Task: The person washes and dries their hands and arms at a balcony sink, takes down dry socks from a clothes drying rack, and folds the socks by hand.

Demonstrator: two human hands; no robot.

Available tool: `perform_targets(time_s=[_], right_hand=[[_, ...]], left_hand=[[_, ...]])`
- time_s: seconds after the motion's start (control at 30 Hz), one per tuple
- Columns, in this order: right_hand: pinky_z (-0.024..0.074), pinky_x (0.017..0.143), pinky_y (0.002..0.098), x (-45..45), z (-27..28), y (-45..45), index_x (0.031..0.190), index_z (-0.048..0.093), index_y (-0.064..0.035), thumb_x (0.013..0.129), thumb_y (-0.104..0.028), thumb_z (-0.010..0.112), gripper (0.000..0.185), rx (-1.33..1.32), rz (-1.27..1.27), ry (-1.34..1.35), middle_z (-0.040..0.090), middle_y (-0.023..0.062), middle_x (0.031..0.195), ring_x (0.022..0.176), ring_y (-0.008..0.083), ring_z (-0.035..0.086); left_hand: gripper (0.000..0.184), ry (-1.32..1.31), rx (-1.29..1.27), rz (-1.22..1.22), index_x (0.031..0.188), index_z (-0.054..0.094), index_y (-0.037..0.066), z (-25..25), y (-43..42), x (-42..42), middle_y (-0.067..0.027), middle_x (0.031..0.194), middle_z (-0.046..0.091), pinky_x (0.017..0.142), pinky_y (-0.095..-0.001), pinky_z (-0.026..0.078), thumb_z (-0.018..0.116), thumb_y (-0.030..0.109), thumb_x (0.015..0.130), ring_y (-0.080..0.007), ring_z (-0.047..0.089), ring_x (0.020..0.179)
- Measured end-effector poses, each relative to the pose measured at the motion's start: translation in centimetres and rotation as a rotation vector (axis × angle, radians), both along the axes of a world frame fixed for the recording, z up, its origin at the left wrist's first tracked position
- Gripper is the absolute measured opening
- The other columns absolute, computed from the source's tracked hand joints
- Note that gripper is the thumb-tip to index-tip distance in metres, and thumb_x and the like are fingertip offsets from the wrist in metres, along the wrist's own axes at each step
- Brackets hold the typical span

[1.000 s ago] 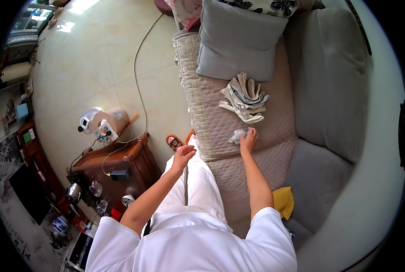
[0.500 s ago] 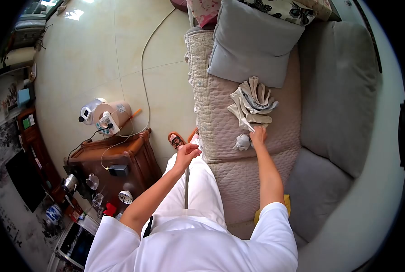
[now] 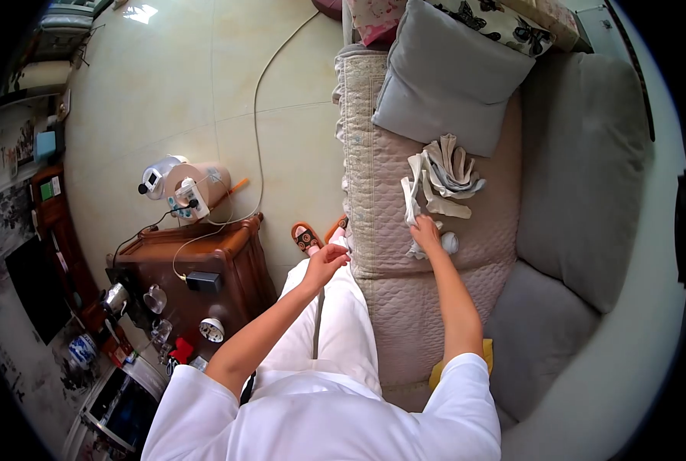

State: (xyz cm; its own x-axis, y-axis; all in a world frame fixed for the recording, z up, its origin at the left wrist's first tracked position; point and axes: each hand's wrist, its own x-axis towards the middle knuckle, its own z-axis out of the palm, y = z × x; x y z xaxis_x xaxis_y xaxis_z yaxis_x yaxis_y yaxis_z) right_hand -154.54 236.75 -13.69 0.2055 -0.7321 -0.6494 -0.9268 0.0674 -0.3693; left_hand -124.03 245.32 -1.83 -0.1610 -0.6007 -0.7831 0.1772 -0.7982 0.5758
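Observation:
My right hand is closed on the end of a white sock, stretched out on the quilted sofa cover. Just beyond it lies a loose pile of cream and grey socks, fanned out. Close by my right wrist sits a rolled-up pale grey sock bundle; part of it is hidden by the hand and forearm. My left hand hovers over my left leg with loosely bent fingers and nothing in it.
The sofa cover runs under the socks, with a grey pillow beyond them and grey back cushions on the right. To the left stands a wooden table with glassware, a kettle and a power adapter. A cable crosses the tiled floor.
My right hand has drawn the white sock leftward, apart from the pile. The view has shifted slightly, and more of the rolled bundle shows right of my wrist. My left hand stays nearly in place.

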Motion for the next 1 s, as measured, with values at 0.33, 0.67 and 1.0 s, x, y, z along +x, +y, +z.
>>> perform_targets(time_s=[0.33,0.67,1.0], right_hand=[[0.0442,0.074,0.0402,14.4,19.8,3.1,0.092,0.058,0.0007,0.070,-0.006,0.058,0.023,-0.279,0.030,-0.696,0.056,0.0173,0.094,0.087,0.0350,0.054],[0.0458,0.066,0.0388,20.8,26.5,4.1,0.102,0.051,0.0021,0.074,0.000,0.052,0.028,-0.102,-0.381,-0.800,0.059,0.0128,0.079,0.070,0.0297,0.058],[0.0312,0.042,0.0166,23.9,30.2,5.6,0.128,0.035,-0.0072,0.078,0.001,0.046,0.052,0.566,-0.554,-1.178,0.054,0.0040,0.067,0.047,0.0030,0.039]], left_hand=[[0.035,0.136,-0.132,0.236,0.112,0.055,0.001,3.4,-1.7,-0.9,-0.0057,0.101,0.060,0.078,-0.0262,0.047,0.064,0.019,0.083,-0.0134,0.057,0.090],[0.016,-0.362,-0.278,0.356,0.095,0.061,-0.001,6.1,0.5,6.9,-0.0014,0.083,0.061,0.065,-0.0212,0.043,0.056,0.011,0.087,-0.0088,0.055,0.072],[0.024,0.334,-0.280,0.599,0.114,0.051,0.002,13.4,-0.8,8.9,-0.0038,0.101,0.059,0.076,-0.0233,0.047,0.051,0.011,0.091,-0.0102,0.058,0.088]])
